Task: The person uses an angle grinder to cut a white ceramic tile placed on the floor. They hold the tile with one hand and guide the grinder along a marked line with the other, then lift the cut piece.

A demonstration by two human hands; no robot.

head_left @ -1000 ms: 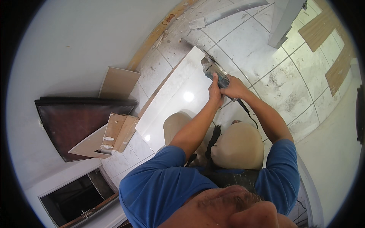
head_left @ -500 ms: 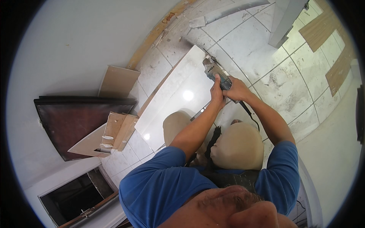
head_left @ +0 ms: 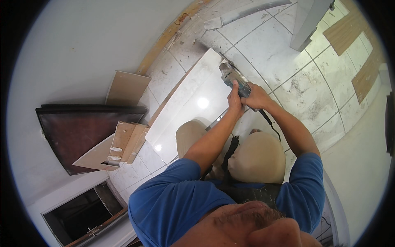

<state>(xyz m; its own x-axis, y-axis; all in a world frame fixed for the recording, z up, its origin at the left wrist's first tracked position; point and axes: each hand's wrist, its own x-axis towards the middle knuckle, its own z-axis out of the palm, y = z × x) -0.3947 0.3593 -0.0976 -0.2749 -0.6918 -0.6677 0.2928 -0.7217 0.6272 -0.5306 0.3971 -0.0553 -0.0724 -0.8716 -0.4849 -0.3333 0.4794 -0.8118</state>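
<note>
Both my hands are wrapped round an angle grinder [head_left: 233,77] with a teal body, a grey metal head and a black cord [head_left: 267,118]. My left hand [head_left: 235,101] grips the body from the left side. Around the rear of the body closes my right hand [head_left: 258,98]. The grinder's head lies at the far right edge of a large glossy white tile [head_left: 187,99]; its disc is mostly hidden. Dark dust spreads on the floor just beyond the tile's far corner.
Tile offcuts [head_left: 127,142] and a dark red padded panel [head_left: 86,133] lean by the left wall. A white curved strip [head_left: 255,12] lies on the dusty tiled floor [head_left: 284,53] at the far side. Wood-look planks [head_left: 345,33] lie far right, past a grey post [head_left: 310,24].
Almost nothing differs. The grinder and both hands stay at the tile's edge with the same grip.
</note>
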